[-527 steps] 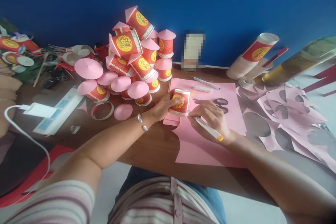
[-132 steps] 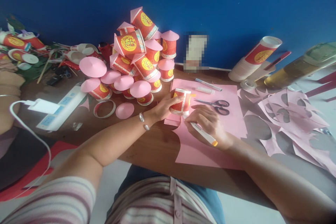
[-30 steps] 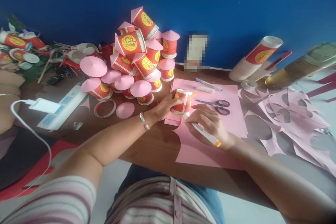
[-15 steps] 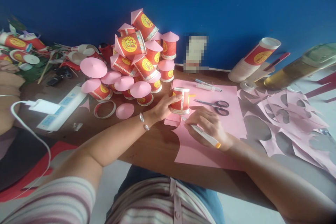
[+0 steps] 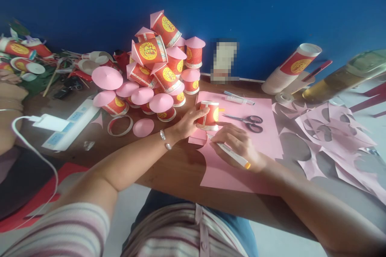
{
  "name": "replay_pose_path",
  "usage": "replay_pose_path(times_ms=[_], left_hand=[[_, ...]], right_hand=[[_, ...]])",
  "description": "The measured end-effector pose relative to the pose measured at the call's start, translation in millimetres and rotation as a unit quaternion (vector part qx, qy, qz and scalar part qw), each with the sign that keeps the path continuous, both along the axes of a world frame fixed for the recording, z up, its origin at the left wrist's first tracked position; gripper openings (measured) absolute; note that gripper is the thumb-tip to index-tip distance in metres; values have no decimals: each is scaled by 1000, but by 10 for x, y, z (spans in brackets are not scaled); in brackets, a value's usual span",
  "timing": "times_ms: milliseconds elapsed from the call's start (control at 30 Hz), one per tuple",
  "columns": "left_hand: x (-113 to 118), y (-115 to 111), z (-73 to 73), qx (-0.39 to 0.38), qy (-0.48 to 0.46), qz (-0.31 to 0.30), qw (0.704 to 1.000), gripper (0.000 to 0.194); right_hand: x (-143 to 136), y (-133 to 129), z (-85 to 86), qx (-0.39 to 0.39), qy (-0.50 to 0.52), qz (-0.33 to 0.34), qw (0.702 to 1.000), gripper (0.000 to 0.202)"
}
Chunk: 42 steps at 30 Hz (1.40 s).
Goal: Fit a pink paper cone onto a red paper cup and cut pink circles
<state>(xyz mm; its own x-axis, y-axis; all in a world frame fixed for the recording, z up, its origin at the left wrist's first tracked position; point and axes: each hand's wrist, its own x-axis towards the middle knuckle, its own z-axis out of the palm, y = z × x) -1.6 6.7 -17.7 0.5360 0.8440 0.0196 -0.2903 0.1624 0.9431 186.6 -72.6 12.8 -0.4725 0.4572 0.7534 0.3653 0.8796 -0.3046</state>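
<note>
Around the left side of the cup point(image 5: 212, 117) curls the left hand point(image 5: 188, 122), gripping it; below right of the cup, the right hand point(image 5: 237, 141) pinches a marker point(image 5: 234, 155) aimed toward its lower rim, contact unclear. Cup axis: roughly upright. Right of cup: scissors point(image 5: 255, 127).

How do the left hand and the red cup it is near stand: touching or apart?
Touching. The head view shows the left hand holding the red cup, with the thumb lying across its side.
</note>
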Motion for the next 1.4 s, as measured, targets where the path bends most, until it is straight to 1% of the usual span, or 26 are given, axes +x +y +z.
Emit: replay_pose_path(times_ms=[100,167,300,433,500,667,733,833,933,1133,1300,1400], left_hand=[[19,-10,18,-19,-32,-25,999,40],[30,-11,29,-18,-42,-34,998,39],[27,-16,57,-16,-37,-40,998,37],[17,-26,78,-30,-32,-58,997,42],[19,-26,74,-31,-32,-55,998,42],[27,-18,65,-27,-45,-32,998,32],[23,-20,76,-35,-48,-36,998,34],[13,-30,97,-50,-41,-51,997,43],[10,-37,106,-56,-35,-46,997,44],[19,-42,123,-45,-36,-29,998,35],[21,-55,153,-31,-29,-33,999,32],[19,-56,143,-29,-28,-34,999,32]], right_hand=[[-5,1,-21,-6,2,4,1000,16],[-7,1,-29,-7,3,8,1000,16],[-3,6,-31,-7,2,9,1000,16],[3,13,-25,5,4,3,1000,16],[6,16,-22,13,2,-6,1000,16],[25,31,-12,23,4,-48,999,14],[36,38,-10,27,7,-62,998,13],[48,46,-11,27,5,-71,997,13],[49,47,-13,12,9,-65,998,11],[46,42,-6,-10,1,-32,999,10],[54,40,-21,-27,5,-23,999,9],[59,38,-28,-31,-2,-19,999,9]])
